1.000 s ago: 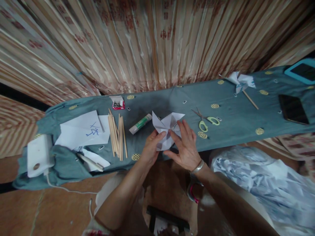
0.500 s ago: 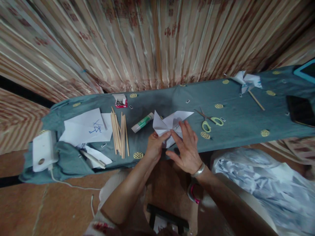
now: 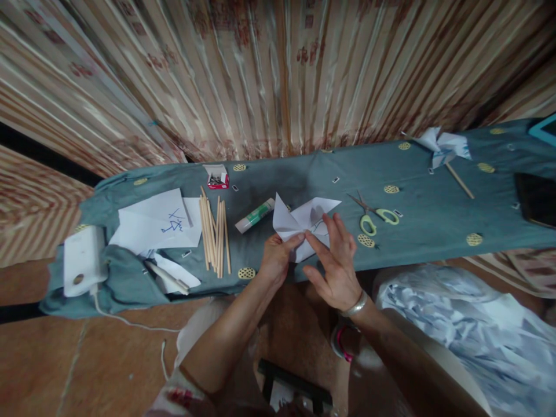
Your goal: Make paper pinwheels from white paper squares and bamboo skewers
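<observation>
A white folded paper (image 3: 284, 220) with raised pointed corners lies at the front edge of the green cloth-covered table (image 3: 269, 179). My left hand (image 3: 277, 255) pinches its lower left part, thumb on top near the centre. Fingers spread, my right hand (image 3: 336, 266) touches the paper's middle and right side with its fingertips and holds nothing. A glue stick (image 3: 255, 216) rests left of the paper, and open scissors (image 3: 373, 213) with green handles are to its right.
Wooden sticks (image 3: 215, 237), a red box of pins (image 3: 217, 176), drawn-on paper (image 3: 147, 220) and a white device (image 3: 84, 260) are at left. At right are a paper pinwheel (image 3: 443, 147), a dark phone (image 3: 536, 197) and a plastic bag of paper (image 3: 469, 324) below the edge.
The view has shifted slightly. My left hand still pinches the paper, and the fingers of my right hand have moved a little over its right side.
</observation>
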Demonstrator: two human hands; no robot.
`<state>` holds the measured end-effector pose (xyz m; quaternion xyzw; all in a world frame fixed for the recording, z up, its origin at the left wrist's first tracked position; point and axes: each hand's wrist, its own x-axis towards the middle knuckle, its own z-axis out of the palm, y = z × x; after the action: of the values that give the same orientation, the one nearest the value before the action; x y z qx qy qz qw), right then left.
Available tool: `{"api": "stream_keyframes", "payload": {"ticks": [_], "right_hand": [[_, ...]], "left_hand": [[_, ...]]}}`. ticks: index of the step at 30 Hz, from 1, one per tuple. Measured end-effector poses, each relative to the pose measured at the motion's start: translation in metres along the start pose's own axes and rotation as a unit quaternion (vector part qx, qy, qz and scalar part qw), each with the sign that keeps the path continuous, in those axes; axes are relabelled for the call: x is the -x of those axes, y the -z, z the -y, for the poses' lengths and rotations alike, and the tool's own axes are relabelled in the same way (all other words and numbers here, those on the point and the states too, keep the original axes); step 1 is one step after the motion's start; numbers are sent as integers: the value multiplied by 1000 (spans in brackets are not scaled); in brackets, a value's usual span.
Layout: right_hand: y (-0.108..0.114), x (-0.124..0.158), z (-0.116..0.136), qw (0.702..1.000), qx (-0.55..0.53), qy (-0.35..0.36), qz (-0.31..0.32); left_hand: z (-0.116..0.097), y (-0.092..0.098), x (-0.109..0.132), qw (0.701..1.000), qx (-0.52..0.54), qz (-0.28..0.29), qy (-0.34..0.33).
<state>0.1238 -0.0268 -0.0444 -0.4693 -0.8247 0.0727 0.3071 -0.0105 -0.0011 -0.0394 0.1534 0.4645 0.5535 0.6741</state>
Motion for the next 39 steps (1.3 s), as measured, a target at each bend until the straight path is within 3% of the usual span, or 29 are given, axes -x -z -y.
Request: {"api": "stream_keyframes", "payload": {"ticks": [20, 26, 31, 35, 39], "right_hand": [[3, -4, -4, 999, -7, 14, -50], [23, -15, -1, 994, -47, 18, -98], [26, -24, -19, 969, -154, -127, -145], [3, -29, -35, 942, -218, -227, -121], [-24, -33, -33, 921, -278, -261, -83]], "left_hand": [[2, 4, -2, 999, -29, -24, -29], [-5, 7, -3, 998, -36, -40, -42], [-26, 18, -5, 994, 4, -78, -79], [-38, 29, -1, 993, 20, -80, -89], [-44, 35, 5, 993, 24, -79, -89]]}}
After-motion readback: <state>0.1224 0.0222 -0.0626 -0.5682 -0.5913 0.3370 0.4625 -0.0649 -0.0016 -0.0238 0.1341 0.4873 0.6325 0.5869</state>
